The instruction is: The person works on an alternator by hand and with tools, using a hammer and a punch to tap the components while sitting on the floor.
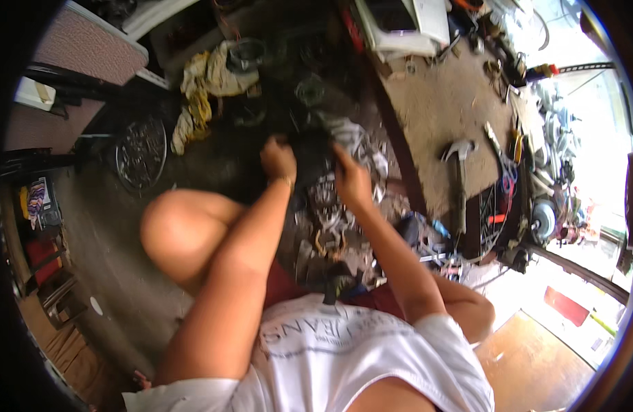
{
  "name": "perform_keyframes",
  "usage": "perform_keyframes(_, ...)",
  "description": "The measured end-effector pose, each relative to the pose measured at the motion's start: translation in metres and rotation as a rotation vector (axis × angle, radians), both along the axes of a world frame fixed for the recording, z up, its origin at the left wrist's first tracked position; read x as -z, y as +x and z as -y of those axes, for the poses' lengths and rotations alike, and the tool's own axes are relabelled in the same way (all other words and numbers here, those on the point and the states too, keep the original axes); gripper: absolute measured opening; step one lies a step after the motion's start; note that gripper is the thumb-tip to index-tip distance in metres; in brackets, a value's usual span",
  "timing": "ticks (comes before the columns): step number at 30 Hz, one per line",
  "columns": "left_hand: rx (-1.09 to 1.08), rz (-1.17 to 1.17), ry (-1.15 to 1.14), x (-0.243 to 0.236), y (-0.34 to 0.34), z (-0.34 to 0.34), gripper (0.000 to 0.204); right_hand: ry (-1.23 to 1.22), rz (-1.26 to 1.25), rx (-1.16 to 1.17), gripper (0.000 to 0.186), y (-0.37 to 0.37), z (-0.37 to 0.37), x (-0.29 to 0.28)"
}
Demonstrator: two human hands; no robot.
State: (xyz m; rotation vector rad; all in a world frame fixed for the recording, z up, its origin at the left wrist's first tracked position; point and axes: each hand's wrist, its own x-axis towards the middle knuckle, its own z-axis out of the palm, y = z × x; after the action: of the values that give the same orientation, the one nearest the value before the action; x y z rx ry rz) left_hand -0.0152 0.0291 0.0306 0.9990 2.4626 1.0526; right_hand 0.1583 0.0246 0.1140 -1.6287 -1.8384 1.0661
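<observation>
Between my two hands is a bulky black object (311,156), its kind lost in the shadow. My left hand (278,161) has its fingers curled at the object's left side. On the opposite side my right hand (352,181) grips its edge, with a finger lying along it. A crumpled striped white cloth (350,134) lies just beyond my right hand. Below the black object, loose metal parts (328,214) are heaped on the floor between my knees.
At right stands a worn wooden workbench (426,103) bearing a claw hammer (459,178), scissors (510,169) and assorted tools. On the floor to the left sits a round basin of small parts (141,152). A yellow-and-white cloth (205,89) lies farther off.
</observation>
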Motion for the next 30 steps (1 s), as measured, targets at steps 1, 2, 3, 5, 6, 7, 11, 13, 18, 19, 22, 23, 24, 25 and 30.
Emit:
perform_keyframes(1,-0.053,0.041,-0.017,0.005,-0.002,0.003,0.02,-0.161,0.121,-0.03,0.044,0.003,0.01,-0.03)
perform_keyframes(2,-0.086,0.057,-0.029,0.004,-0.001,0.002,0.021,-0.127,0.072,-0.025,0.044,0.019,0.023,-0.045)
perform_keyframes(3,-0.126,0.072,-0.054,0.002,0.002,0.006,0.021,-0.106,0.023,-0.027,0.044,0.041,0.034,-0.056)
perform_keyframes(5,-0.118,0.032,-0.007,0.003,0.001,0.007,0.022,-0.092,0.018,-0.079,0.045,0.064,0.044,-0.083)
perform_keyframes(6,-0.11,0.014,0.02,0.002,0.001,0.006,0.022,-0.087,0.046,-0.087,0.047,0.061,0.043,-0.076)
perform_keyframes(7,-0.121,0.022,-0.026,0.001,0.001,0.009,0.023,-0.082,0.072,-0.099,0.049,0.053,0.041,-0.062)
perform_keyframes(11,-0.063,0.049,-0.066,-0.01,0.024,-0.003,0.023,-0.021,0.142,-0.026,0.049,-0.009,-0.028,0.005)
perform_keyframes(13,-0.05,0.024,-0.033,0.002,0.016,0.008,0.022,-0.002,0.104,-0.034,0.049,-0.016,-0.022,0.007)
perform_keyframes(18,-0.151,0.119,-0.124,-0.006,-0.002,0.01,0.021,0.082,-0.055,-0.095,0.05,0.05,0.038,-0.056)
perform_keyframes(19,-0.172,0.104,-0.152,-0.006,-0.006,0.012,0.021,-0.01,-0.061,-0.101,0.05,0.055,0.043,-0.076)
perform_keyframes(22,-0.143,0.067,-0.067,-0.002,-0.003,0.009,0.019,-0.035,0.005,-0.098,0.05,0.052,0.041,-0.047)
perform_keyframes(23,-0.097,0.063,-0.025,0.001,0.006,0.006,0.019,-0.073,0.053,-0.043,0.051,0.036,0.024,-0.016)
perform_keyframes(24,-0.063,0.072,-0.037,0.002,0.017,0.007,0.02,-0.113,0.096,0.01,0.052,0.022,0.004,0.014)
perform_keyframes(25,-0.052,0.068,-0.032,-0.001,0.023,0.001,0.02,0.11,0.078,0.011,0.051,0.009,-0.02,0.019)
perform_keyframes(30,-0.056,0.069,-0.011,0.012,-0.002,-0.002,0.022,0.046,0.027,-0.035,0.045,0.001,-0.007,-0.012)
